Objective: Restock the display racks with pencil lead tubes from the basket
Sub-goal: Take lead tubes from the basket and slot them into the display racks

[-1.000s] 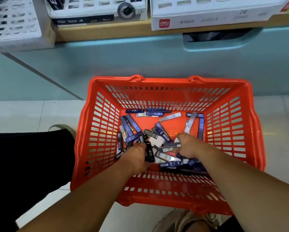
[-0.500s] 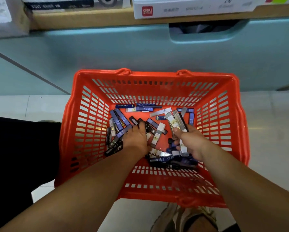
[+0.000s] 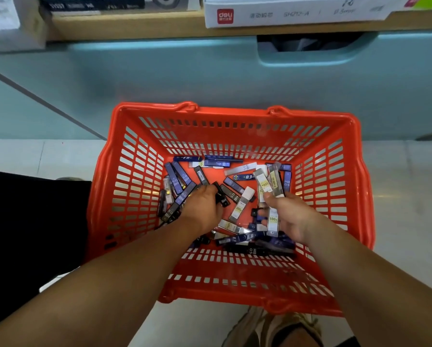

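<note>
An orange plastic basket (image 3: 235, 116) stands on the floor below me, its bottom strewn with several pencil lead tubes (image 3: 179, 179), blue, black and clear. My right hand (image 3: 291, 216) holds a small bunch of clear tubes (image 3: 268, 182) with yellow labels, their ends sticking up above my fingers. My left hand (image 3: 203, 207) reaches down into the pile with curled fingers touching a black tube (image 3: 221, 196); whether it grips that tube I cannot tell.
A wooden shelf edge (image 3: 134, 25) runs across the top with a white Deli box (image 3: 292, 12) and other boxes on it. Below is a teal cabinet front (image 3: 184, 71) with a recessed handle. White floor tiles surround the basket; my shoe (image 3: 272, 324) is at the bottom.
My right hand has lifted out of the pile holding clear tubes, which now stick up. My left hand has shifted a little towards the far left of the pile.
</note>
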Motion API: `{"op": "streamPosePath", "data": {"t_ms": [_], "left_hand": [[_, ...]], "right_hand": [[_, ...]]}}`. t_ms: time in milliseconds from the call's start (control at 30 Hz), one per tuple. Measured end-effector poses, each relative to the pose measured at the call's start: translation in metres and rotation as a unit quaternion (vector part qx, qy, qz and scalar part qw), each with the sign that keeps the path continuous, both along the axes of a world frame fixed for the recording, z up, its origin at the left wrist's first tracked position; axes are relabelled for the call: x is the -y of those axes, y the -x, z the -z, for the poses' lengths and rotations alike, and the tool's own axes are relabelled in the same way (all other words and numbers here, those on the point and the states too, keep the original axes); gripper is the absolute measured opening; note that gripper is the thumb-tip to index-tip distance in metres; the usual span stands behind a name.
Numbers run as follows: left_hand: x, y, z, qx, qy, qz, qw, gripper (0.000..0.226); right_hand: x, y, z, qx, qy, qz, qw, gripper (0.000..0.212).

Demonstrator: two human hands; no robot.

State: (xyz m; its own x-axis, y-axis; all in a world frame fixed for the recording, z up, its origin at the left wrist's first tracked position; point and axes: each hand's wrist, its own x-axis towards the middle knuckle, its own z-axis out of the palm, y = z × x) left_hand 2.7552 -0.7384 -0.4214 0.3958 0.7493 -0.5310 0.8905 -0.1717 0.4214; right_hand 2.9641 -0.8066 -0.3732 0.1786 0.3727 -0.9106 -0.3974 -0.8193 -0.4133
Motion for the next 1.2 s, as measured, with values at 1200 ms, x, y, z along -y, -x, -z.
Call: {"op": "streamPosePath", "data": {"t_ms": [1200], "left_hand": [[0.011,-0.011,0.007,-0.052,0.148,0.143,0.977,0.038]], "right_hand": [[0.025,0.005,-0.028,0.053,0.02,-0.094,0.994,0.027]]}}
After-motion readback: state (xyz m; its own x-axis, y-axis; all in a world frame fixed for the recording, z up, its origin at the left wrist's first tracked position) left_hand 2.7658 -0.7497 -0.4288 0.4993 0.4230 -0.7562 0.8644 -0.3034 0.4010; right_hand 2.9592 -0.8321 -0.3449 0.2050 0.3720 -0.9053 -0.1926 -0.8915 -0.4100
